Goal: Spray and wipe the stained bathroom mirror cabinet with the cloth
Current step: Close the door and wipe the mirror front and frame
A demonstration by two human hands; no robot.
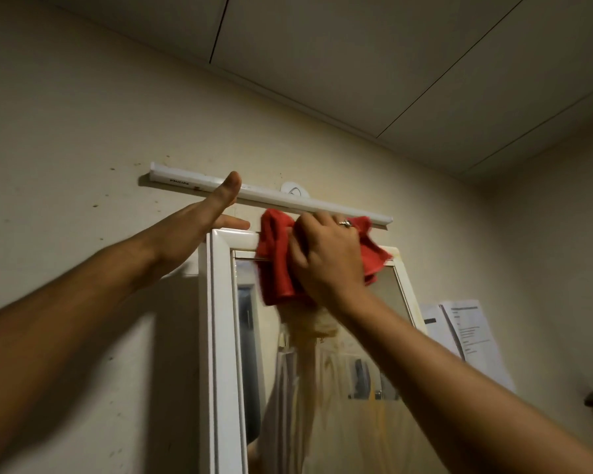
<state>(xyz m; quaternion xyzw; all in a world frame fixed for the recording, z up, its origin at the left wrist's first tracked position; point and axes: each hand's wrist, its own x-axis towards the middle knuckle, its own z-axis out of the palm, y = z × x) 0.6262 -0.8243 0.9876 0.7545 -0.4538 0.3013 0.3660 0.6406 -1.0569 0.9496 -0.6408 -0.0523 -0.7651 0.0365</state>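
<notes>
Cloth [274, 261], red and bunched, is clamped under the curled right hand [326, 258] against the top rail of the cabinet [233, 239], likely to scrub grime there; just left of that grip the left hand [209, 210] spreads flat, holding nothing, probably steadying it

Left forearm [83, 319], lower left of frame: bare skin to frame edge. Right forearm [459, 388], lower right: likewise bare. Left hand [206, 213], left of centre: bare. Right hand [326, 258], centre: ring [345, 223] on one finger (pale metal band, small raised top; finer detail too small to tell).
</notes>
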